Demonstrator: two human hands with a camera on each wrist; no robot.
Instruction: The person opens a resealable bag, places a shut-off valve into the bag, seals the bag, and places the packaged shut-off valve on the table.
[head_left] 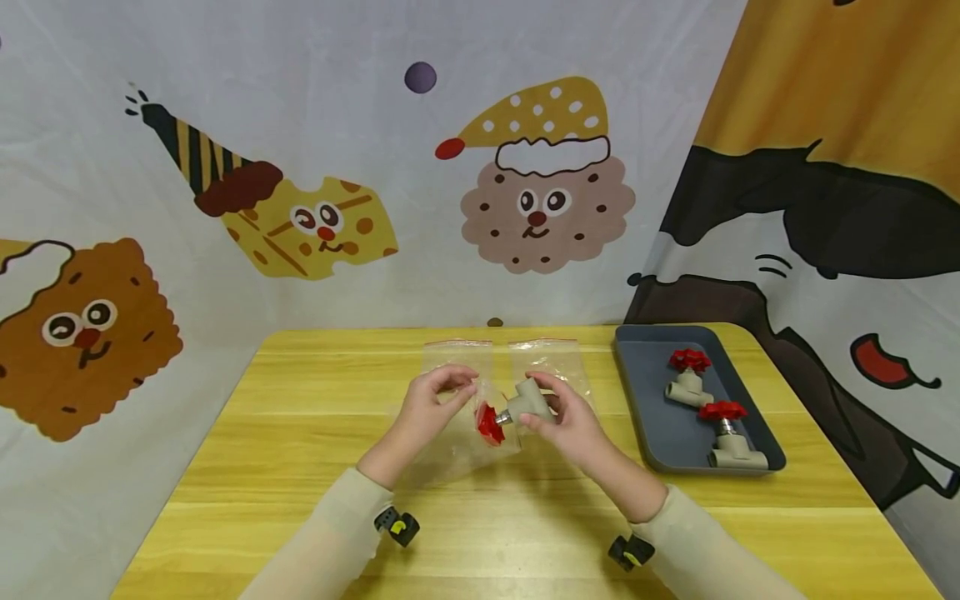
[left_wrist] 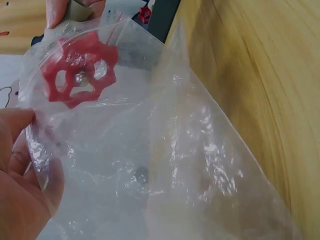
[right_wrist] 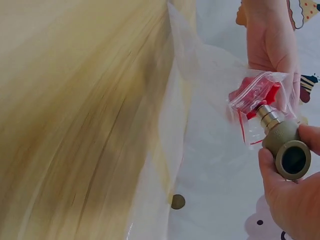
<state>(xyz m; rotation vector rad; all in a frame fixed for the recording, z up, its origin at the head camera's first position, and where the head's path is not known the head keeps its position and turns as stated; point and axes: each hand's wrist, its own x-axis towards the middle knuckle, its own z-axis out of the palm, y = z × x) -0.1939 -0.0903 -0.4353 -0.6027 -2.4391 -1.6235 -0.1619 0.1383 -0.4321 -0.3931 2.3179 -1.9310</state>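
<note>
A stop valve point(head_left: 527, 402) with a grey-beige pipe body, metal neck and red handwheel hangs above the table, gripped around its body by my right hand point(head_left: 573, 422). Its handwheel point(left_wrist: 80, 70) is inside the mouth of a clear zip bag point(left_wrist: 115, 150); the body remains outside. My left hand point(head_left: 433, 407) pinches the bag's edge between thumb and fingers, to the left of the wheel. In the right wrist view, the bag's red zip strip lies around the metal neck point(right_wrist: 269, 116), and the open pipe end point(right_wrist: 293, 160) faces the camera.
Another clear zip bag point(head_left: 555, 354) lies flat behind my right hand. To the right, a grey tray point(head_left: 648, 375) contains two similar valves, the rear one point(head_left: 687, 388) and the front one point(head_left: 737, 452). A patterned cloth point(head_left: 330, 83) hangs behind the wooden table point(head_left: 300, 467).
</note>
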